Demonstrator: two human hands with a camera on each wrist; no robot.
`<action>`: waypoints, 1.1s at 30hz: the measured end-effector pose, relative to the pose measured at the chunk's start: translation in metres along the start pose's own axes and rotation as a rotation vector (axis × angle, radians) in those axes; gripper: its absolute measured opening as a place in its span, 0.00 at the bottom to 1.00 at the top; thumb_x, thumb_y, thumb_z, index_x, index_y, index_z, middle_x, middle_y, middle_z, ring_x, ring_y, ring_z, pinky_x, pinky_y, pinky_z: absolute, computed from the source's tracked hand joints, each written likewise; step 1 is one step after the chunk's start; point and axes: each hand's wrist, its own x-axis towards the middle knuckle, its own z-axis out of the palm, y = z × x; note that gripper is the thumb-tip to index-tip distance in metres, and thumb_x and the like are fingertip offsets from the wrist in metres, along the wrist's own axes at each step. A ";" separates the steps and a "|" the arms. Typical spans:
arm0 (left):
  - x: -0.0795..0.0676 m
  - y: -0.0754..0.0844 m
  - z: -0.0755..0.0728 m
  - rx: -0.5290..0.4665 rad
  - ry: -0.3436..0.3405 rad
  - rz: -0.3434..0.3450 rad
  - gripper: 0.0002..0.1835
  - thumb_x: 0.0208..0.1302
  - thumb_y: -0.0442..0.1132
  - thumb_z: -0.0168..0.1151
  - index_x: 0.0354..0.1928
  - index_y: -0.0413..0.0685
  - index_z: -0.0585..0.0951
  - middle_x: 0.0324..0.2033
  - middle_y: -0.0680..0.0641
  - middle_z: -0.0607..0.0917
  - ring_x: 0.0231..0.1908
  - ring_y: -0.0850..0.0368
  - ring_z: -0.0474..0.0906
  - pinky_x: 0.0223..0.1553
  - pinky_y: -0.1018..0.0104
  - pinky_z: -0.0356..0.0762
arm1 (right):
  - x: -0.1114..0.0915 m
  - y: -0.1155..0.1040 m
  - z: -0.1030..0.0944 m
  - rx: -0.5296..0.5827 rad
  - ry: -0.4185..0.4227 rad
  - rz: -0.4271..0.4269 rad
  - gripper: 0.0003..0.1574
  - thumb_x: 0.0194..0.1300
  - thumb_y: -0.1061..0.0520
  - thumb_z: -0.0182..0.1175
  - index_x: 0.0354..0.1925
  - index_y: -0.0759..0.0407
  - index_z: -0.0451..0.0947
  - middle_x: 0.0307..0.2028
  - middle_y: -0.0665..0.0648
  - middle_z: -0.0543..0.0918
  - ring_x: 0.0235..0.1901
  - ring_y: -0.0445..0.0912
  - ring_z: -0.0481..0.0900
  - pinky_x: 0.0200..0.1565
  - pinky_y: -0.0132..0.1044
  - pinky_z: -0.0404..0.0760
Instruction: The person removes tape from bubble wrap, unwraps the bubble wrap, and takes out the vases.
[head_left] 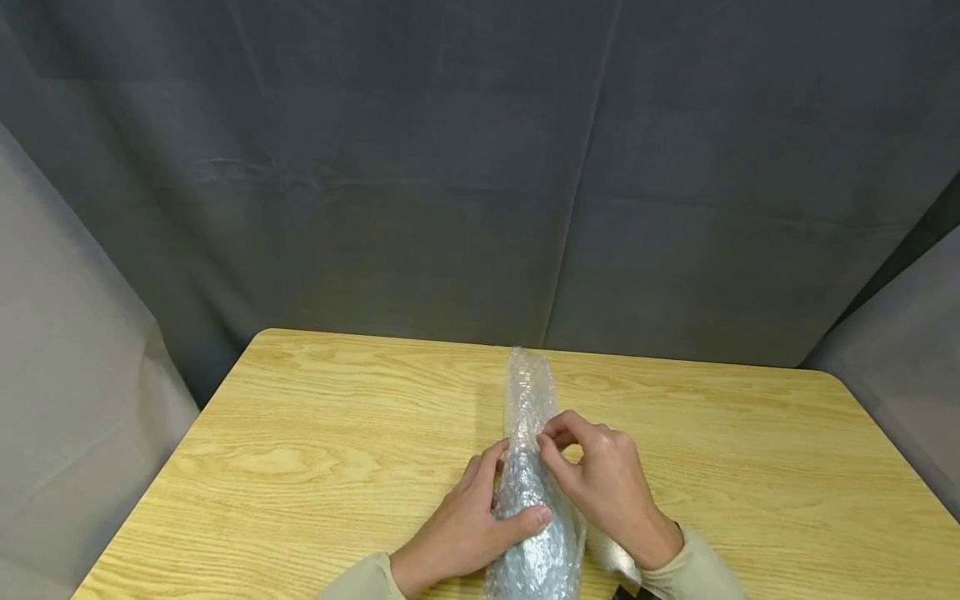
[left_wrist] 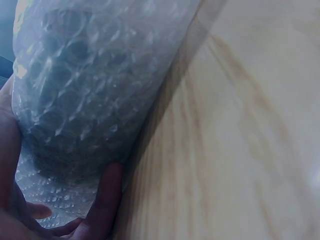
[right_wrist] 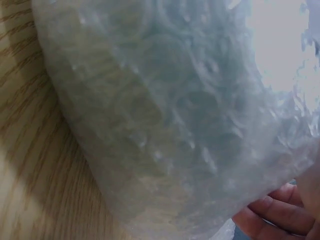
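A long bluish-grey object rolled in clear bubble wrap (head_left: 536,533) lies lengthwise on the table in front of me; the wrap blurs its exact kind. From its left side my left hand (head_left: 476,525) holds the bundle, thumb laid across the top and fingers along the far left edge. In the left wrist view, fingers (left_wrist: 106,200) curve against the bubbled surface. My right hand (head_left: 603,475) pinches the wrap's right edge between thumb and fingertips, just beyond the object's thicker part. A flat, unfilled length of wrap (head_left: 528,379) runs on toward the table's back edge.
The wood-grain table (head_left: 315,450) has rounded back corners. Beneath my right wrist are a shiny clear item (head_left: 617,557) and a black piece (head_left: 633,593), both partly hidden. A dark curtain (head_left: 450,183) hangs behind, with pale cloth (head_left: 67,375) at the sides.
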 end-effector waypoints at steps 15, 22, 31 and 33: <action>0.002 0.004 0.002 0.045 0.010 -0.010 0.53 0.63 0.74 0.59 0.83 0.65 0.48 0.77 0.44 0.63 0.67 0.40 0.74 0.59 0.36 0.78 | -0.006 0.010 0.000 0.041 0.036 0.008 0.08 0.59 0.61 0.74 0.30 0.49 0.84 0.25 0.45 0.89 0.27 0.33 0.84 0.28 0.24 0.79; 0.001 0.002 0.002 0.050 0.017 0.000 0.54 0.63 0.74 0.59 0.83 0.63 0.48 0.77 0.44 0.64 0.66 0.42 0.75 0.59 0.39 0.79 | -0.009 0.012 0.002 0.064 0.018 0.020 0.11 0.53 0.63 0.76 0.32 0.50 0.84 0.29 0.47 0.88 0.29 0.39 0.86 0.30 0.28 0.83; 0.001 0.000 0.001 0.047 0.020 -0.008 0.54 0.63 0.75 0.59 0.83 0.63 0.48 0.77 0.44 0.64 0.67 0.41 0.74 0.58 0.37 0.79 | -0.012 0.015 0.003 0.061 0.020 0.025 0.12 0.52 0.62 0.77 0.33 0.53 0.84 0.31 0.49 0.88 0.30 0.42 0.85 0.31 0.38 0.86; 0.001 0.000 0.001 0.053 0.024 -0.007 0.54 0.63 0.75 0.59 0.83 0.63 0.48 0.77 0.43 0.64 0.66 0.40 0.75 0.58 0.36 0.79 | -0.013 0.016 0.003 0.057 0.023 0.025 0.13 0.51 0.63 0.77 0.34 0.53 0.84 0.31 0.49 0.88 0.30 0.42 0.84 0.31 0.38 0.86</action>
